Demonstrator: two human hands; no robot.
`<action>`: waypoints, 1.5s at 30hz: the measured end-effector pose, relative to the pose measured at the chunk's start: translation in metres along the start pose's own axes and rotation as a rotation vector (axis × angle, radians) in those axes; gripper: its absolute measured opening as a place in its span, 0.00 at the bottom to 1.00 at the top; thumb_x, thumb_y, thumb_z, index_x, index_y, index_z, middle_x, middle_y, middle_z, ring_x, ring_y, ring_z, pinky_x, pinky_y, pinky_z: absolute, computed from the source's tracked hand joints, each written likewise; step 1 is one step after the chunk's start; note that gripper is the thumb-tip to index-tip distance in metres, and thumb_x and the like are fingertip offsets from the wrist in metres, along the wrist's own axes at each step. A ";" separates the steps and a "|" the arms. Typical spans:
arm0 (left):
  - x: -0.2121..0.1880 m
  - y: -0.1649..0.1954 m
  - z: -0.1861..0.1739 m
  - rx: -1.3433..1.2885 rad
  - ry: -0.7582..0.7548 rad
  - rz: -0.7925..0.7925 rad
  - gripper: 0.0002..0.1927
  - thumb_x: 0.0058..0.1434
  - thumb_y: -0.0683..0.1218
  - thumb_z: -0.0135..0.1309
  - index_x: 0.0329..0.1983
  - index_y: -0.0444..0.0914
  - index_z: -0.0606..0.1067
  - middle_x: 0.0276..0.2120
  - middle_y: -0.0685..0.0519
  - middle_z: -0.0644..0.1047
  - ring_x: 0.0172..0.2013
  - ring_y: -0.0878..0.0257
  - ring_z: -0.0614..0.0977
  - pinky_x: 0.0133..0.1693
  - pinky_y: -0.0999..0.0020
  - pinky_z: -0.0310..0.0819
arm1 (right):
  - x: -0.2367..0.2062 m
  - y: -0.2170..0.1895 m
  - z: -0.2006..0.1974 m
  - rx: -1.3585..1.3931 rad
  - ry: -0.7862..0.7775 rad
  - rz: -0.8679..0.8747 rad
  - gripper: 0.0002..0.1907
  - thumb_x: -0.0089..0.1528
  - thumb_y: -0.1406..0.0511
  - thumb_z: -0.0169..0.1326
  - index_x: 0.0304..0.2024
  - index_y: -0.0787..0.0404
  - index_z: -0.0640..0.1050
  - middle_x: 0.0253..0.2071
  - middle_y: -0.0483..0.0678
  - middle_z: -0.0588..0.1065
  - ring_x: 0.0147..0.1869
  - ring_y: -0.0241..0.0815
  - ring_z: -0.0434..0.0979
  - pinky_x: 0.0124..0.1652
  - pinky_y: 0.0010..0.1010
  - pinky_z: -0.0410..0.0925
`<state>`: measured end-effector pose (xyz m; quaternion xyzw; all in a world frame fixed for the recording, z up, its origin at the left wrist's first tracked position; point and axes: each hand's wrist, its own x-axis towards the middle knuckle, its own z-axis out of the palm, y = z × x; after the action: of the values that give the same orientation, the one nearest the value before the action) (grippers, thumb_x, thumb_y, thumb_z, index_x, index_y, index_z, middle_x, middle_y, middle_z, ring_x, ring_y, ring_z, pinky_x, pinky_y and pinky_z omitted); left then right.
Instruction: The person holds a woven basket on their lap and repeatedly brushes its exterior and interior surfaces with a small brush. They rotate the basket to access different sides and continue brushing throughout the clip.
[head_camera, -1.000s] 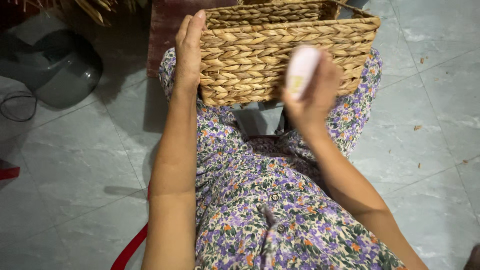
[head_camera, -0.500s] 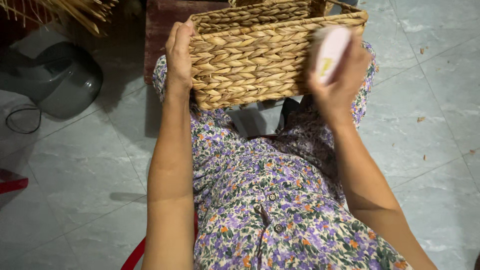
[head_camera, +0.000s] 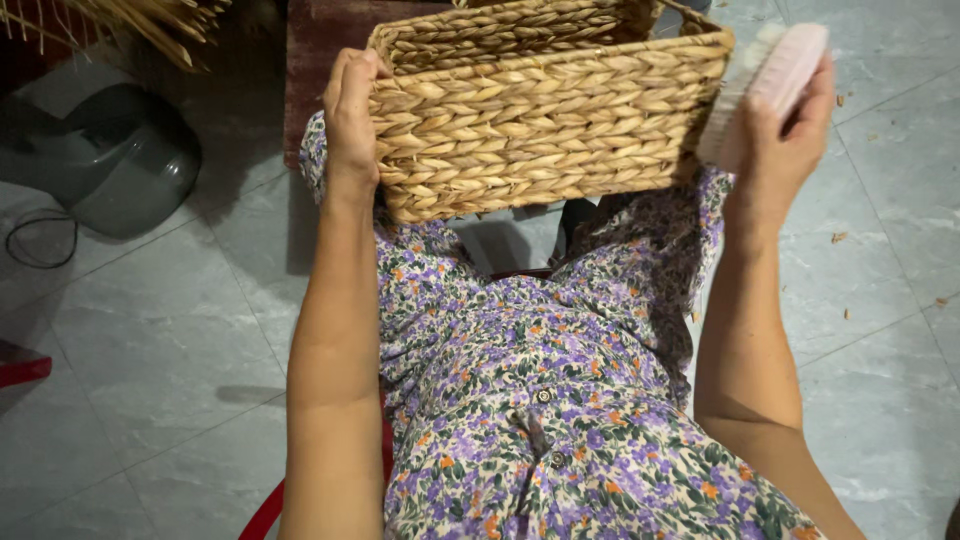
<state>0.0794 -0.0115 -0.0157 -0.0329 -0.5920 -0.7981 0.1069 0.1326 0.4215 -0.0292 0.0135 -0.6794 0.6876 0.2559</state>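
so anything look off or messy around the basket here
Only small bits of debris scattered on the floor tiles to the right. The basket looks intact, steadied on the lap by the left hand; the right hand holds a pink brush at its corner.

One head-worn view only — looks steeply down the person's front from close above, along both forearms to the woven basket (head_camera: 545, 110) on the lap. Tiled floor (head_camera: 150, 340) fills both sides — near range, no second view to overlap.
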 end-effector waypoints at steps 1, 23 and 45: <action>-0.005 0.004 0.000 -0.014 0.001 -0.028 0.09 0.69 0.48 0.48 0.34 0.40 0.70 0.34 0.57 0.73 0.38 0.68 0.72 0.46 0.70 0.69 | 0.002 -0.009 0.004 0.030 -0.022 -0.015 0.45 0.68 0.60 0.64 0.79 0.67 0.56 0.73 0.54 0.66 0.74 0.45 0.65 0.73 0.35 0.58; -0.049 0.036 0.112 0.687 -0.337 0.643 0.08 0.66 0.49 0.58 0.42 0.43 0.72 0.37 0.55 0.79 0.42 0.60 0.81 0.71 0.49 0.45 | 0.021 -0.117 0.119 0.422 -0.658 0.351 0.43 0.62 0.55 0.67 0.72 0.66 0.64 0.61 0.50 0.73 0.62 0.37 0.75 0.64 0.30 0.71; -0.091 0.035 0.171 0.670 -0.485 0.722 0.07 0.69 0.50 0.58 0.42 0.42 0.76 0.50 0.51 0.79 0.54 0.58 0.79 0.66 0.49 0.68 | 0.010 -0.103 -0.017 0.557 -0.171 0.278 0.39 0.64 0.60 0.57 0.71 0.79 0.64 0.54 0.68 0.75 0.47 0.51 0.83 0.45 0.33 0.76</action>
<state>0.1627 0.1536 0.0511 -0.3813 -0.7725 -0.4479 0.2391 0.1676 0.4354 0.0685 0.0477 -0.4793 0.8719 0.0881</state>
